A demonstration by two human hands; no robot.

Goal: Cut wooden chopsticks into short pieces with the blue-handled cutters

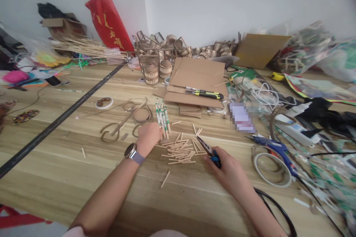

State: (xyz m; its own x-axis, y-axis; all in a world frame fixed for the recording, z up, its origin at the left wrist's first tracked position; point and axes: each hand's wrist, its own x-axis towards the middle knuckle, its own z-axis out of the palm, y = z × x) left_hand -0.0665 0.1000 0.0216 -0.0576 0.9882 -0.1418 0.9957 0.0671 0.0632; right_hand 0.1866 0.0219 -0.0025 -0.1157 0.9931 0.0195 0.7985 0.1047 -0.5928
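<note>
My left hand (148, 137), a watch on its wrist, is closed around the lower end of a bundle of wrapped chopsticks (162, 117) lying on the wooden table (69, 177). My right hand (226, 168) grips small pliers with blue handles (209, 149), their jaws pointing up-left toward a pile of short cut wooden sticks (180, 150). The pile lies between my two hands. One loose stick (165, 179) lies nearer to me.
Flat cardboard (196, 81) with two yellow-black utility knives (205, 93) lies behind the pile. Small woven baskets (157, 68) stand at the back. A blue glue gun (274, 148), tape rolls (271, 170), cables and a power strip crowd the right. A black rod (63, 116) crosses the left.
</note>
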